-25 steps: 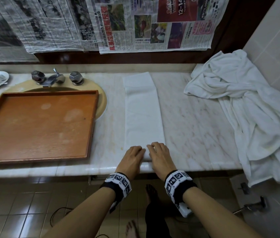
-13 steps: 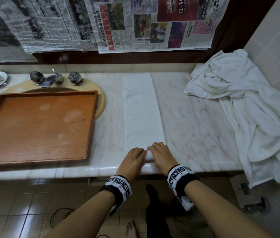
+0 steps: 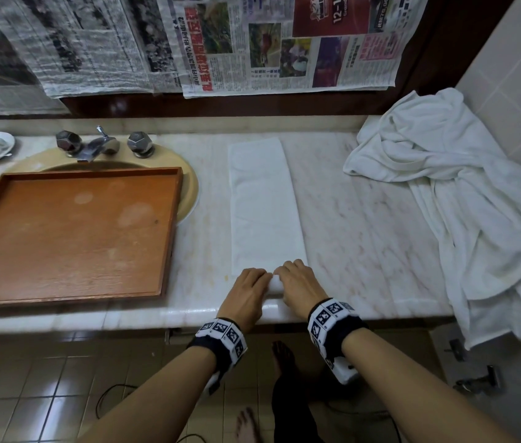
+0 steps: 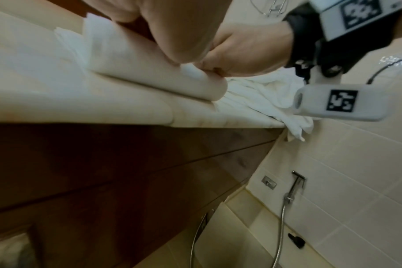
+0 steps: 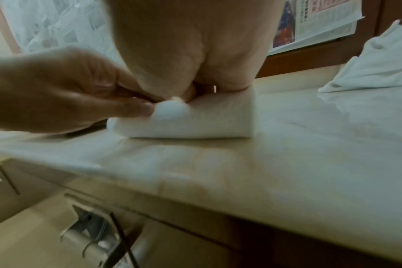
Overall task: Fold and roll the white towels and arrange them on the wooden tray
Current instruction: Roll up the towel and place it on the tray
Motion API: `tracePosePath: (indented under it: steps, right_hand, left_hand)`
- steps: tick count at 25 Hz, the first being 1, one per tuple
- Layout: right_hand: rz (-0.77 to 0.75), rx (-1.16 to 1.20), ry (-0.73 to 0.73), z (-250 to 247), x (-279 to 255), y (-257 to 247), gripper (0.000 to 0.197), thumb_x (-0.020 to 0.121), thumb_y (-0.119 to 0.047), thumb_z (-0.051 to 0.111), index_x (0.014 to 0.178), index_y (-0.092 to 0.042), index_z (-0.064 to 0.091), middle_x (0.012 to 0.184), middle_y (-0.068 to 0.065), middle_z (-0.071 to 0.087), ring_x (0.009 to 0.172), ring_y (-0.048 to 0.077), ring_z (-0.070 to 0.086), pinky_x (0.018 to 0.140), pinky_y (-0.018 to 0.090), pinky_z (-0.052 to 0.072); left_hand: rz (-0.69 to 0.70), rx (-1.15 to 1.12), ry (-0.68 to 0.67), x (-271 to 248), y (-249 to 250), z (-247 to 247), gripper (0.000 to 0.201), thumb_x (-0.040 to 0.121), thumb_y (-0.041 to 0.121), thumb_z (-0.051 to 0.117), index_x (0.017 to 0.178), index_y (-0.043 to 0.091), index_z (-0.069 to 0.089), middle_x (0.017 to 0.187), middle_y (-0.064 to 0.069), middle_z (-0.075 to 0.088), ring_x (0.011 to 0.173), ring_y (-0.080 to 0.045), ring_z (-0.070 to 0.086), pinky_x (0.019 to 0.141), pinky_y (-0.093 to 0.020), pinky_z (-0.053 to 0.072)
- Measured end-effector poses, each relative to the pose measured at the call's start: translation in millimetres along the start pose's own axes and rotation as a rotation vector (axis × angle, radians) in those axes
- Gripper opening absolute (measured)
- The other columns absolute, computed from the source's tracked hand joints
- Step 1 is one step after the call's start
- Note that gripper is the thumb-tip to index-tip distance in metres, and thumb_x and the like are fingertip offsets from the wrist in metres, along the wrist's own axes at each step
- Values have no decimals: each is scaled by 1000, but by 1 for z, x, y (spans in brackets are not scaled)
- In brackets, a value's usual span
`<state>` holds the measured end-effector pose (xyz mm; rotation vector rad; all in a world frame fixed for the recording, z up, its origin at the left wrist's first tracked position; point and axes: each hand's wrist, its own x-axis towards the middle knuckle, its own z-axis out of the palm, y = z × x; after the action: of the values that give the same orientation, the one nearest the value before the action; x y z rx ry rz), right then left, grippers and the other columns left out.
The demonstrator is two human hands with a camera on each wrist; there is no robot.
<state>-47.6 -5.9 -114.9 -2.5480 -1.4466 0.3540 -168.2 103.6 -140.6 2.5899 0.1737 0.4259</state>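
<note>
Hands side by side at counter front edge: left hand and right hand curl round the folded towel's rolled near end. Bare marble right, wooden tray left. Roll slightly thicker than a second ago.

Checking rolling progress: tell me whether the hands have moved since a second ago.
Yes. Left hand and right hand have crept away from the marble counter's front edge, rolling the folded white towel.
</note>
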Motion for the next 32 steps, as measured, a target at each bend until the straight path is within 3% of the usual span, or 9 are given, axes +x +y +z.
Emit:
tracePosePath:
  steps: [3, 5, 8, 12, 17, 20, 23, 28, 32]
  right_hand:
    - [-24, -65, 183, 18, -18, -6, 45, 76, -9, 69, 119, -5, 58, 113, 11, 57, 102, 30, 54, 95, 42, 47]
    - [-60, -98, 158, 28, -24, -6, 55, 73, -9, 68, 126, -1, 55, 117, 14, 58, 107, 32, 57, 100, 48, 46]
    - [-76, -85, 100, 18, -11, 2, 50, 74, -7, 58, 124, -2, 58, 114, 12, 62, 105, 31, 60, 104, 48, 43]
    - [-111, -52, -64, -3, 5, 6, 54, 86, -15, 21, 127, -4, 54, 120, 14, 56, 111, 33, 51, 104, 39, 34]
    - [-65, -32, 47, 10, -17, -7, 48, 78, -2, 48, 125, -4, 55, 117, 12, 56, 107, 31, 51, 101, 43, 41]
    - [-81, -103, 119, 27, -31, -10, 58, 74, -8, 60, 131, 3, 51, 121, 17, 56, 110, 34, 54, 102, 51, 44]
    - [-60, -98, 109, 26, -21, -5, 64, 65, -4, 74, 126, 1, 56, 117, 16, 60, 108, 34, 60, 101, 50, 46]
    - [-80, 21, -48, 1, -1, 2, 54, 82, 2, 51, 134, -9, 45, 127, 8, 50, 117, 27, 45, 106, 32, 27]
    - [-56, -17, 27, 4, -10, -4, 45, 84, -3, 56, 129, -7, 52, 121, 10, 55, 111, 29, 50, 105, 37, 35]
  left_hand:
    - [-130, 0, -104, 23, -6, -7, 47, 68, -16, 62, 112, 1, 64, 108, -16, 64, 103, -32, 55, 89, -34, 46]
    - [-186, 13, -216, 37, -12, -10, 44, 78, -11, 53, 119, 2, 63, 114, -16, 61, 108, -33, 52, 92, -32, 39]
    - [-222, 27, -204, 40, -10, -7, 44, 76, -12, 54, 117, 1, 63, 110, -18, 60, 103, -34, 52, 93, -38, 43]
    - [-179, 81, -14, 10, 1, 6, 54, 66, -14, 64, 118, -1, 60, 113, -17, 58, 105, -29, 48, 93, -39, 49]
    - [-47, 68, 14, -14, 1, 7, 67, 57, -7, 77, 118, 4, 52, 110, -15, 59, 103, -24, 44, 94, -34, 45]
    - [-119, 92, -107, 10, -6, -1, 47, 63, -6, 65, 109, 3, 62, 102, -14, 62, 97, -30, 53, 86, -38, 49]
    - [-183, 126, -246, 31, -9, -7, 40, 78, -6, 52, 116, 3, 60, 111, -14, 58, 104, -32, 51, 92, -35, 40]
    - [-98, 94, 22, -7, 7, 5, 55, 66, -9, 65, 119, -2, 56, 116, -18, 57, 109, -27, 43, 100, -35, 41]
    - [-64, 64, 12, -12, -2, 2, 57, 66, -7, 68, 121, 2, 52, 115, -17, 58, 109, -25, 43, 94, -40, 51]
